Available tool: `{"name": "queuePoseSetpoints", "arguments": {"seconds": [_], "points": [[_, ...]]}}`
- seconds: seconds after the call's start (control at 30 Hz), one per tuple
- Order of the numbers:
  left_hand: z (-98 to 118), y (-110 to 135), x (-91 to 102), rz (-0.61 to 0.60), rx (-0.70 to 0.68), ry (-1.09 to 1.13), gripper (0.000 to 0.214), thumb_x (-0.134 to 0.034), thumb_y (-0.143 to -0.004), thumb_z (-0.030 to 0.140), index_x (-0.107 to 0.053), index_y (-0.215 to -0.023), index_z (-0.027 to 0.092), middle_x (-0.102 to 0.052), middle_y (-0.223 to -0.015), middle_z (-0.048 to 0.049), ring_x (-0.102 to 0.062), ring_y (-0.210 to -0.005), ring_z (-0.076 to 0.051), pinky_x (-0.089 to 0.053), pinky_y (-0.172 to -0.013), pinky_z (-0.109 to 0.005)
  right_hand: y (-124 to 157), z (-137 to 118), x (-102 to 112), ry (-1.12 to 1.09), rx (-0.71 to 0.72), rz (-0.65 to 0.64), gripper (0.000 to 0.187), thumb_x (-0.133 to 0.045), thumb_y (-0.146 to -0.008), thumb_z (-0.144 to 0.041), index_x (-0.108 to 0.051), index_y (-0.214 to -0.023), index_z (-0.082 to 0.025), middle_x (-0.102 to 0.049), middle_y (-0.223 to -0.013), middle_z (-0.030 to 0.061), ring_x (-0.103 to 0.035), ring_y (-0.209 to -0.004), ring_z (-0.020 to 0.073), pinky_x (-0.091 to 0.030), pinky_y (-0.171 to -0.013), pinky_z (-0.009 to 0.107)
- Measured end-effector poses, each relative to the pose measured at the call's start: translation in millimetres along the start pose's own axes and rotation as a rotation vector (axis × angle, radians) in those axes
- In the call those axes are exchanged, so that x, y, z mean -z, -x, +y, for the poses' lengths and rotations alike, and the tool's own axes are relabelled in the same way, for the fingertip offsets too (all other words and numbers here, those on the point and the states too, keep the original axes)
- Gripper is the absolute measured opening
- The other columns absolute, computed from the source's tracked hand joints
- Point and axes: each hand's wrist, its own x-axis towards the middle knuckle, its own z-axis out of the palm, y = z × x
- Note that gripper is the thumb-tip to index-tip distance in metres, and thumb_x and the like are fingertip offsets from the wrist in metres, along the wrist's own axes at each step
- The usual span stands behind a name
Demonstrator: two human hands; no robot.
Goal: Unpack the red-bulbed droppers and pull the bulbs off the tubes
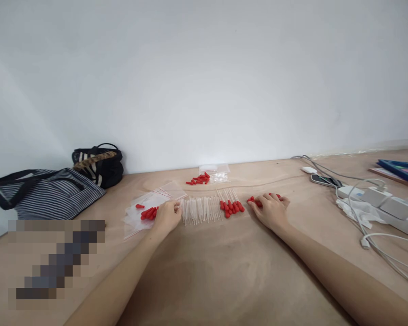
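My left hand (169,216) is at the left end of a row of thin clear glass tubes (200,210), its fingers curled together; whatever they hold is hidden. Right beside that hand, red rubber bulbs (148,213) lie on clear zip bags (132,220). At the row's right end, several droppers (231,207) have red bulbs fitted on their near ends. Farther right, my right hand (272,210) rests over a small pile of loose red bulbs (255,202), thumb and fingers apart and partly covering them.
More red bulbs (200,179) and clear tubes (219,176) lie on a bag near the wall. To the left stand a striped bag (59,192) and a black bag (110,167). White power strips (381,201), cables, a tissue (355,213) and a blue item (401,170) occupy the right.
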Motion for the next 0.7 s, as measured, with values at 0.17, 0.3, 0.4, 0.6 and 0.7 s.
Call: {"name": "queuePoseSetpoints", "arguments": {"seconds": [0.17, 0.3, 0.4, 0.6, 0.7], "points": [[4, -5, -9.2, 0.017, 0.009, -0.051, 0.024, -0.048, -0.074, 0.016, -0.064, -0.093, 0.013, -0.069, -0.076, -0.0089, -0.064, -0.080, -0.024, -0.043, -0.070, -0.029, 2, -4, 1, -0.013, 0.017, 0.001, 0.033, -0.041, -0.083, -0.041, -0.063, -0.073, -0.020, -0.063, -0.075, 0.0052, -0.047, -0.080, 0.0204, -0.017, -0.076, 0.039], [7, -5, -13.6, 0.021, -0.017, -0.065, 0.020, -0.049, -0.074, 0.017, -0.064, -0.087, 0.014, -0.068, -0.070, -0.0068, -0.063, -0.074, -0.022, -0.042, -0.066, -0.028, 3, -6, 1, -0.031, 0.030, 0.014, 0.030, -0.042, -0.083, -0.038, -0.064, -0.075, -0.020, -0.063, -0.075, 0.0047, -0.047, -0.080, 0.0199, -0.017, -0.076, 0.038], [6, -7, -13.4, 0.036, -0.030, -0.065, 0.017, -0.050, -0.075, 0.019, -0.064, -0.083, 0.015, -0.066, -0.066, -0.0046, -0.063, -0.070, -0.021, -0.042, -0.064, -0.026, 3, -7, 1, -0.039, 0.038, 0.030, 0.029, -0.042, -0.083, -0.037, -0.064, -0.074, -0.021, -0.063, -0.075, 0.0045, -0.047, -0.080, 0.0192, -0.017, -0.075, 0.037], [0, 11, -16.8, 0.167, -0.122, -0.038, 0.021, -0.047, -0.081, 0.029, -0.061, -0.090, 0.016, -0.063, -0.071, -0.0037, -0.061, -0.070, -0.018, -0.043, -0.064, -0.026, 5, -10, 2, -0.053, 0.045, 0.055, 0.030, -0.043, -0.083, -0.037, -0.064, -0.071, -0.020, -0.064, -0.072, 0.0046, -0.046, -0.077, 0.0186, -0.017, -0.074, 0.037], [-5, 39, -23.3, 0.306, -0.461, 0.040, 0.020, -0.043, -0.084, 0.028, -0.060, -0.083, 0.018, -0.060, -0.071, -0.0023, -0.058, -0.063, -0.014, -0.043, -0.061, -0.023, 8, -17, 3, -0.077, 0.059, 0.062, 0.031, -0.043, -0.083, -0.038, -0.064, -0.069, -0.020, -0.064, -0.073, 0.0047, -0.047, -0.077, 0.0185, -0.018, -0.074, 0.036]]}}
